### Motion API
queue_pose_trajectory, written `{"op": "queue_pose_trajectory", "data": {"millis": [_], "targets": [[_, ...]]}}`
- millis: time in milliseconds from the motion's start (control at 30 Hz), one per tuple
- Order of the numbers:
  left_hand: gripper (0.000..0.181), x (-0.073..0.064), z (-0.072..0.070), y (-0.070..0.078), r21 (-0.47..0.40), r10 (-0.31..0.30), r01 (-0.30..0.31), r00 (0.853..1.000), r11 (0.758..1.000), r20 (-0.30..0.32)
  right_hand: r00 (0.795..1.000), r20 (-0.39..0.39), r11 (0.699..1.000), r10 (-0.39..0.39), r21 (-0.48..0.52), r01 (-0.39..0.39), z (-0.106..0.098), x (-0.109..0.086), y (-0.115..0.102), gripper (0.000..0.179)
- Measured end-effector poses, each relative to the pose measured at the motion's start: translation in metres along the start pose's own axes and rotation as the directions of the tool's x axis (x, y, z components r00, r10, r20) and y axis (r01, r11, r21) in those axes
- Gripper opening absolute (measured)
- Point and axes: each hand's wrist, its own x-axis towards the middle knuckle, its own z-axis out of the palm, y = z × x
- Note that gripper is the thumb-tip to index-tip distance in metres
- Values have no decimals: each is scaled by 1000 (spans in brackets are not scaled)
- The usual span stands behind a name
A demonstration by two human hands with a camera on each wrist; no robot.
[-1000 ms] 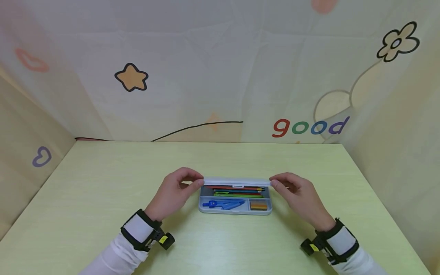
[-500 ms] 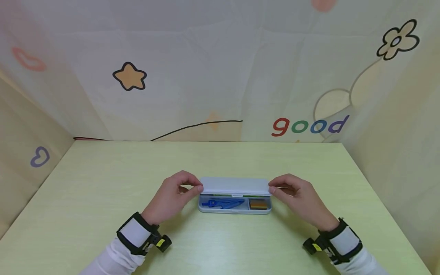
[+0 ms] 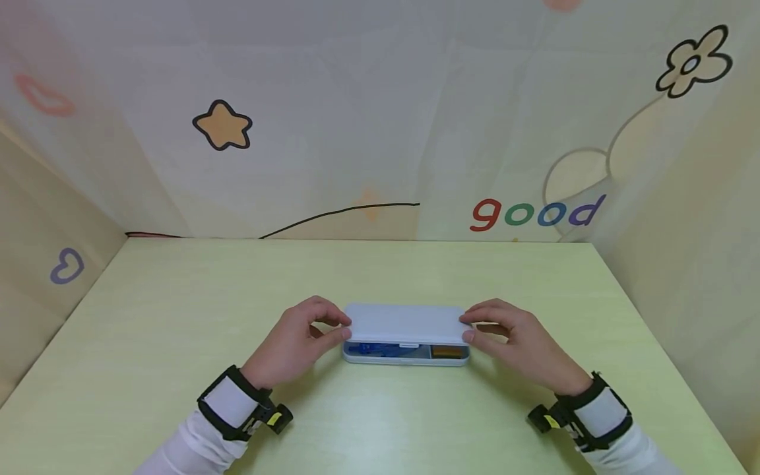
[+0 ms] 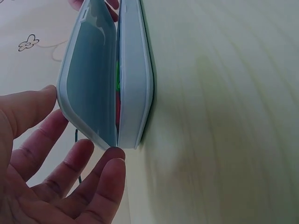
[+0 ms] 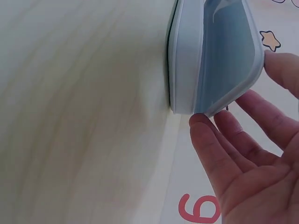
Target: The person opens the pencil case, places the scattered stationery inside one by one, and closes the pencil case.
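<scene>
A pale blue-white pencil case stands on the table, its lid (image 3: pixel 404 323) tilted partway down over the tray (image 3: pixel 386 361). My left hand (image 3: pixel 299 340) pinches the lid's left end, thumb at the front corner and fingers behind. At the right end my right hand (image 3: pixel 516 336) holds the lid the same way. Through the front gap show a blue drawing compass (image 3: pixel 374 349) and a brown-orange block (image 3: pixel 445 352) in its own compartment. In the left wrist view, slivers of a green pencil (image 4: pixel 118 77) and something red appear inside; the lid hides the rest.
The pale wooden table (image 3: pixel 380 422) spreads around the case on all sides. Behind it hangs a printed curtain (image 3: pixel 332 132) with a star, a flower and the word "good". A camera strap (image 3: pixel 234 402) is on each wrist.
The lid has swung down toward me, from nearly upright to low over the tray, covering the pencils. Both hands have come down a little with it; the case has stayed in place.
</scene>
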Motion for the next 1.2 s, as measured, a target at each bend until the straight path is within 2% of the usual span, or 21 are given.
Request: {"op": "queue_pose_trajectory", "data": {"millis": [533, 1200], "targets": [[28, -5, 5, -4, 9, -70, 69, 997, 998, 42, 996, 80, 999, 46, -29, -43, 0, -2, -2, 48], [39, -6, 10, -6, 33, -90, 89, 996, 996, 28, 994, 91, 995, 60, -83, -52, 3, -2, 1, 56]]}}
